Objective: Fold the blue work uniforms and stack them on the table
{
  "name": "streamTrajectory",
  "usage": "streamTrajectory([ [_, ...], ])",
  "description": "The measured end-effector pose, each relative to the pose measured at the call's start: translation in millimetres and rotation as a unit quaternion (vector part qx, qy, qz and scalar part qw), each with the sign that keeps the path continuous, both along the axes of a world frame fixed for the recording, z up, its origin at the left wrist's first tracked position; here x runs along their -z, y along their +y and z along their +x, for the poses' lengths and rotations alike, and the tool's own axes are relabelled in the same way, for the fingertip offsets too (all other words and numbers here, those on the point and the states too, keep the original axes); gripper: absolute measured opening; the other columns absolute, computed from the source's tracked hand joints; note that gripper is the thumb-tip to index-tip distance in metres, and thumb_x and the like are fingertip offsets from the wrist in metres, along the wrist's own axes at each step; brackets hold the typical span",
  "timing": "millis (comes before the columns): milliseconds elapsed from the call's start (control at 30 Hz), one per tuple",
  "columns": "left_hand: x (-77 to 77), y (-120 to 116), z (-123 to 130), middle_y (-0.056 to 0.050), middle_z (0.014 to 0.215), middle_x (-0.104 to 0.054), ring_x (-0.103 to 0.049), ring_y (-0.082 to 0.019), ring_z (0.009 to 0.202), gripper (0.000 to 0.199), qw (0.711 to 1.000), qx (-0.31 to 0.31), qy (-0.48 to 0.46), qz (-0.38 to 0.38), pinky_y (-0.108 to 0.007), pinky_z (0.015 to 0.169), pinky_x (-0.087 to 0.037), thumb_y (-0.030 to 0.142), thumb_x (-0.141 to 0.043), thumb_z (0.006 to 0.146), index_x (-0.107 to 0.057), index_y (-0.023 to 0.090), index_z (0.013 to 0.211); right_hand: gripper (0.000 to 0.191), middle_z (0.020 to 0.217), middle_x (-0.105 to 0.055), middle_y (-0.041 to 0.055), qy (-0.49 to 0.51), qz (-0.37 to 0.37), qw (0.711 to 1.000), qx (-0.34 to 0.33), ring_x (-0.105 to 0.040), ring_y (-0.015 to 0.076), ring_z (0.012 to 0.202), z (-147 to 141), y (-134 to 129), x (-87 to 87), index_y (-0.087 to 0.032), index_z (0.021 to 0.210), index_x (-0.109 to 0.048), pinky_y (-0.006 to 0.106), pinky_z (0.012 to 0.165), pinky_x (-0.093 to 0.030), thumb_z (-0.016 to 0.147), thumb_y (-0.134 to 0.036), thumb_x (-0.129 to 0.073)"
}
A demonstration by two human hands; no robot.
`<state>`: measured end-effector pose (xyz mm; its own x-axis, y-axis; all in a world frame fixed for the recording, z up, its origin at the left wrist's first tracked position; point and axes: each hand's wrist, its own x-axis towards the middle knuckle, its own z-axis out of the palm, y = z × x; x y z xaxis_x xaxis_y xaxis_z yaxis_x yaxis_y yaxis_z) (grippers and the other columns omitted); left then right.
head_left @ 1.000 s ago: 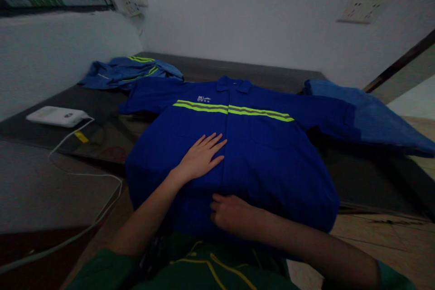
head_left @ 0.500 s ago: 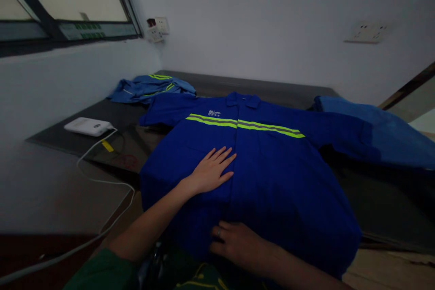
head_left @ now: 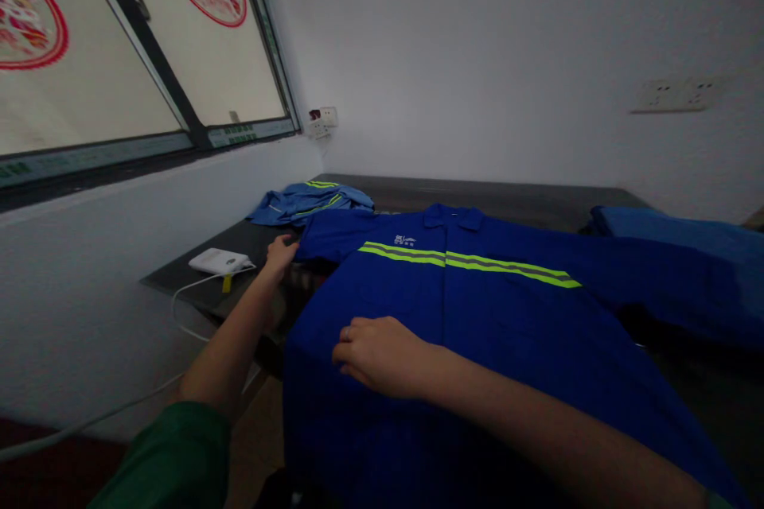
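Note:
A dark blue work jacket (head_left: 495, 318) lies spread front side up, with its collar toward the wall and a yellow-green and grey reflective band across the chest. My left hand (head_left: 279, 254) is at the cuff of the sleeve on the left, its fingers closed at the cloth edge. Over the jacket's left front panel is my right hand (head_left: 373, 354), with a ring on one finger. Its fingers are loosely curled, and no cloth shows between them. The lower end of the jacket runs into shadow near my body.
A lighter blue garment (head_left: 292, 205) lies crumpled at the back left of the dark table (head_left: 411, 192). A white power bank (head_left: 220, 261) with a white cable (head_left: 175, 298) sits near the left edge. More blue cloth (head_left: 674, 227) lies at the right, partly under the sleeve.
My left hand has left the jacket's front and moved left to the sleeve cuff. My right hand has come up and left over the front panel. The view has tilted up and left.

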<state>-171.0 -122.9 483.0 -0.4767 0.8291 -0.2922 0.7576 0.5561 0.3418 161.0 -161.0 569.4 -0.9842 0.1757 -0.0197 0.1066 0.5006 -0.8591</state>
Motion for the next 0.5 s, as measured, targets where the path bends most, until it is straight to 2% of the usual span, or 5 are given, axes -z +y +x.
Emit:
streamTrajectory([
  [133,-26.5,-15.5,-3.1,-0.016,0.114,-0.059,-0.057,-0.022,0.103,0.021,0.997,-0.075,0.012,0.017,-0.037,0.093,-0.045,0.016,-0.053,0.080,-0.050,0.009,0.100,0.023,0.105,-0.069,0.0096,-0.057,0.030,0.997,0.042,-0.063,0.0229,0.100,-44.5,25.8,28.9,-0.018,0.102,-0.069,0.030,0.073,-0.051,0.092,-0.021,-0.047],
  [233,-64.7,-58.8,19.8,-0.009,0.110,-0.060,-0.060,-0.021,0.099,0.036,0.993,-0.072,-0.043,0.079,-0.035,0.090,-0.049,0.029,-0.055,0.081,-0.051,0.016,0.114,0.027,0.110,-0.069,0.0095,-0.106,0.009,0.986,0.127,-0.063,0.0240,0.103,-74.2,48.2,58.2,-0.019,0.108,-0.067,0.033,0.077,-0.051,0.090,-0.017,-0.047],
  [367,-104.8,-167.7,61.4,-0.005,0.098,-0.063,-0.063,-0.023,0.094,0.040,0.984,-0.137,-0.073,0.093,-0.038,0.086,-0.053,0.050,-0.059,0.078,-0.056,0.020,0.105,0.035,0.117,-0.065,0.0101,-0.148,-0.020,0.963,0.224,-0.061,0.0227,0.108,-115.9,67.7,88.0,-0.020,0.121,-0.059,0.034,0.084,-0.049,0.089,-0.014,-0.046],
  [433,-105.3,-228.1,80.3,-0.007,0.105,-0.064,-0.062,-0.027,0.103,0.045,0.982,-0.163,-0.088,0.049,-0.042,0.092,-0.051,0.055,-0.061,0.076,-0.056,0.021,0.106,0.041,0.122,-0.062,0.0115,-0.150,-0.015,0.957,0.248,-0.057,0.0229,0.112,-138.8,68.6,97.0,-0.020,0.128,-0.053,0.035,0.085,-0.049,0.088,-0.013,-0.047],
  [500,-94.8,-275.9,94.8,-0.010,0.127,-0.059,-0.057,-0.030,0.118,0.055,0.975,-0.198,-0.092,0.030,-0.045,0.097,-0.050,0.056,-0.060,0.078,-0.049,0.024,0.122,0.048,0.128,-0.056,0.0136,-0.154,0.003,0.956,0.250,-0.051,0.0238,0.119,-161.4,64.6,103.9,-0.019,0.134,-0.046,0.036,0.088,-0.048,0.086,-0.011,-0.049],
])
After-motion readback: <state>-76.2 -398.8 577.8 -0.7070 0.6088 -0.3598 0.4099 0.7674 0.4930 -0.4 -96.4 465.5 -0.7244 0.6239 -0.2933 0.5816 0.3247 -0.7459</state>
